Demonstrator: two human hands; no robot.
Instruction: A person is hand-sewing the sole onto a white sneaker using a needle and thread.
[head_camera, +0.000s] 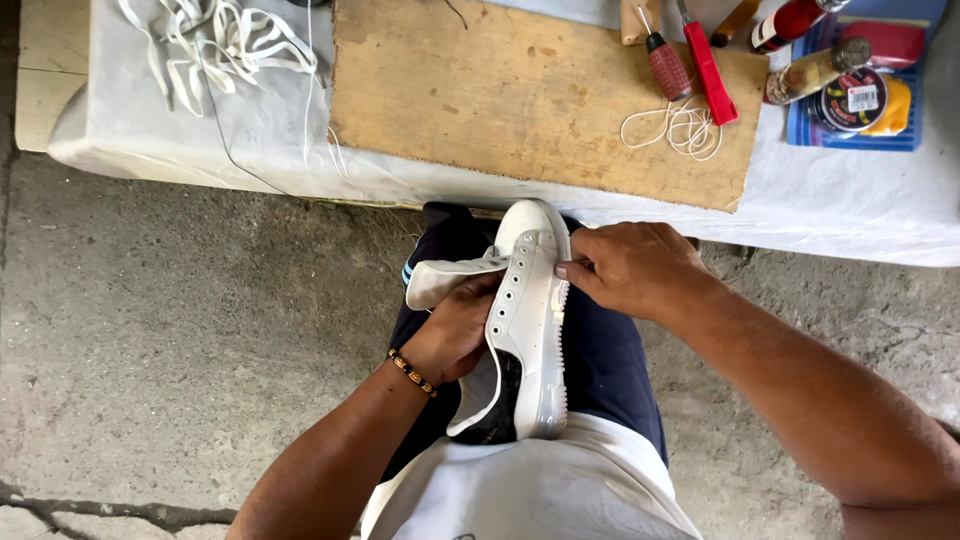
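The left hand (452, 335) is curled, fingers inside the opening of the white shoe (527, 320), gripping its upper. The right hand (630, 268) clamps the shoe's sole edge near the toe, thumb pressed on the side. The shoe rests on the person's lap between both hands, toe pointing toward the counter (850, 200).

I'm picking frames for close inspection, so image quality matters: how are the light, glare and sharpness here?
Head view: soft, even daylight with only faint shadows under the hands. The white shoe shows small glossy highlights along its side but keeps its eyelet detail. The left hand and right hand look sharp, with no motion blur. The wooden board and concrete floor are crisp; edges bend slightly from the wide lens.
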